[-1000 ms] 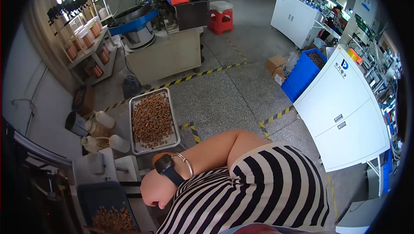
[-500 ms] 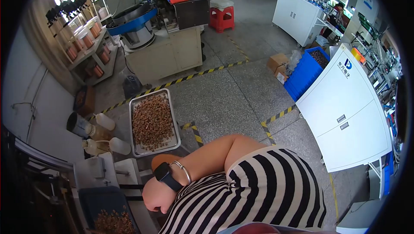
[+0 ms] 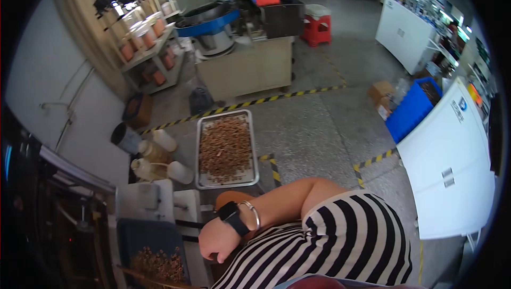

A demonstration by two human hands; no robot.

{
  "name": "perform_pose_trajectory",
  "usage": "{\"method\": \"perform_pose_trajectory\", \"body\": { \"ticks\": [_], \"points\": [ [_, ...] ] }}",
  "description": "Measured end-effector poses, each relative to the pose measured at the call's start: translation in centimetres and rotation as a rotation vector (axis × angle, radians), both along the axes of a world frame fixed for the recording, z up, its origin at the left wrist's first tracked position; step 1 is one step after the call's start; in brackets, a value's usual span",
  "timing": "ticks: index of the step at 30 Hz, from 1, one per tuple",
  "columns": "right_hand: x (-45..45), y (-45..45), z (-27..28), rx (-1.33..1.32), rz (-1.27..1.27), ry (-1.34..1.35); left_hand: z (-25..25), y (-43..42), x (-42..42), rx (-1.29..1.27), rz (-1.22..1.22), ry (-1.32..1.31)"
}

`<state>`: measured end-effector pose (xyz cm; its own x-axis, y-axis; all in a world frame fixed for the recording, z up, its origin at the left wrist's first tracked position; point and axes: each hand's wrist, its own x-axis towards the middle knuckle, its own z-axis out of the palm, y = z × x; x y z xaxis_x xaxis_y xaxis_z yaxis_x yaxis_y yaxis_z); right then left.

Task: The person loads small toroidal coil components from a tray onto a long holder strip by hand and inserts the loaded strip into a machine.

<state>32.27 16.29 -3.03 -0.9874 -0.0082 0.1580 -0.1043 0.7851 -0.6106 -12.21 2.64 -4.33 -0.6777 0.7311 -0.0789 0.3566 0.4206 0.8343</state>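
Beside the plastic tray [image 3: 133,230] of coppery parts [image 3: 158,266], our right hand [image 3: 217,240] is curled; we cannot tell whether it pinches anything, nor our left hand's state.

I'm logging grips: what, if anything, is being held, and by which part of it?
Cannot tell: the right hand is curled, palm hidden; the left hand is out of view.

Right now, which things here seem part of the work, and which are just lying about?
Seemingly part of it:
dark bin of small brown pieces, near the right hand
perhaps the metal tray of similar pieces

Seemingly just lying about:
red stool
cardboard box beside the blue crates
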Motion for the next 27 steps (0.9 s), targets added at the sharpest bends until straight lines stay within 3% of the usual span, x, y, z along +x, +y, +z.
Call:
{"method": "perform_pose_trajectory", "body": {
  "ticks": [1, 2, 4, 7, 13, 16, 27],
  "points": [
    [-0.3, 0.2, -0.1, -0.012, 0.001, 0.014, 2.1, 0.2, 3.8, 0.012, 0.087, 0.008],
    [-0.3, 0.3, 0.2, -0.014, -0.001, -0.021, -0.5, -0.1, -0.2, 0.025, 0.122, 0.009],
    [-0.7, 0.8, 0.5, -0.042, 0.039, -0.043, -7.7, -1.0, -8.6, 0.166, -0.038, 0.568],
    [-0.9, 1.3, 1.3, -0.088, 0.054, -0.024, -6.7, -1.7, -6.8, 0.162, -0.085, 0.642],
    [-3.3, 2.1, 1.8, -0.171, -0.008, 0.121, -5.0, -1.8, -4.6, 0.206, -0.053, 0.485],
    [-4.2, 2.3, 1.7, -0.191, 0.030, 0.070, -3.2, -1.1, -0.5, 0.275, 0.035, 0.345],
    [-8.2, 4.1, 2.3, -0.114, 0.107, 0.033, -2.7, -1.1, 0.6, 0.318, -0.002, 0.355]
  ]
}}
